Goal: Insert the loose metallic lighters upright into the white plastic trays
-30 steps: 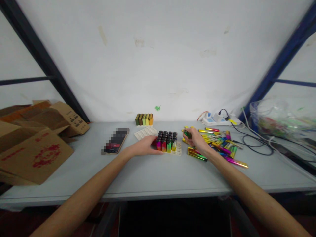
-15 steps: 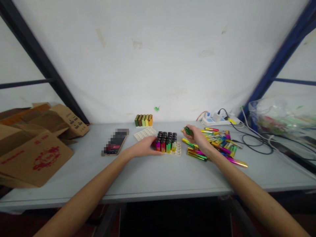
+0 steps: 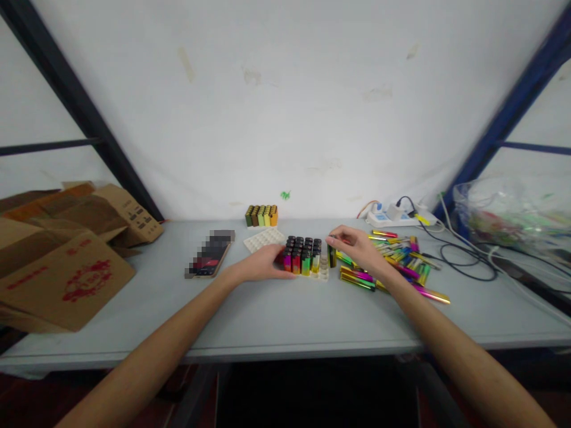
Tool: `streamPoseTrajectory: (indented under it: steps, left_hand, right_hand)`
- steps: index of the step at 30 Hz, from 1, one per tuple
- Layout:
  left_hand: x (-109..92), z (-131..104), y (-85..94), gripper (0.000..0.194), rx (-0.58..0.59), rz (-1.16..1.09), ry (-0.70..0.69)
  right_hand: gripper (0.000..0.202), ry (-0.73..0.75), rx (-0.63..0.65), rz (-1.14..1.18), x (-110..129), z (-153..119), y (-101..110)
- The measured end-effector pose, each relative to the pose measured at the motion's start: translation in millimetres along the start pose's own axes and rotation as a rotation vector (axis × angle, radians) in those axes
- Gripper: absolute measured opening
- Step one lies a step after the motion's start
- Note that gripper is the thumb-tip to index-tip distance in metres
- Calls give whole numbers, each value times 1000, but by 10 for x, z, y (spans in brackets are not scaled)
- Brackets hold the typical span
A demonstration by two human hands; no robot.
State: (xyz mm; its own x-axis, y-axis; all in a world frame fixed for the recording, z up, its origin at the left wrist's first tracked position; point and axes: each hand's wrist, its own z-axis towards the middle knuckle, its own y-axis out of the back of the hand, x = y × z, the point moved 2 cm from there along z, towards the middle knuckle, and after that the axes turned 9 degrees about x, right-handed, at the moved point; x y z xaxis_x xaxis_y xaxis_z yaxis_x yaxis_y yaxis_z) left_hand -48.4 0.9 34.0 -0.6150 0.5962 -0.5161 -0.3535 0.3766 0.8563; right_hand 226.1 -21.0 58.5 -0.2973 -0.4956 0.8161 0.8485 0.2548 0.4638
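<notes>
Rows of shiny coloured lighters [image 3: 306, 263] with black tops stand upright in a white tray [image 3: 325, 272] with round holes. My left hand [image 3: 264, 263] is wrapped around the tray's left end, thumb in front, the other fingers mostly hidden behind the lighters. At the tray's right side, my right hand [image 3: 358, 248] pinches a dark gold-green lighter [image 3: 331, 257] by its top, holding it upright beside the uncovered holes. Whether its bottom touches the tray I cannot tell. Behind that hand lies a loose pile of metallic coloured lighters [image 3: 404, 261].
An unfilled white tray [image 3: 260, 239] lies behind my left hand. Another lighter block [image 3: 261, 216] stands by the wall. A phone [image 3: 212, 255] and cardboard boxes [image 3: 75, 267] are left. A power strip [image 3: 397, 219], black cables [image 3: 464, 261] and a plastic bag [image 3: 499, 205] are right.
My right hand has come left from the pile to the tray, and the lighter in it is now upright. My left hand keeps its place at the tray.
</notes>
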Motion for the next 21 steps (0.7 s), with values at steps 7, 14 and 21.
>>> streamPoseTrajectory:
  steps: [7,14,21]
  left_hand:
    - [-21,-2,12,58,-8,27,-3]
    - [-32,3,14,58,-7,2,2]
    - [-17,5,9,60,0,6,12]
  right_hand:
    - [33,40,155,-172,49,-61,-107]
    - [32,110,186,-340,16,-73,-136]
    - [38,78,210,-440,16,-71,-201]
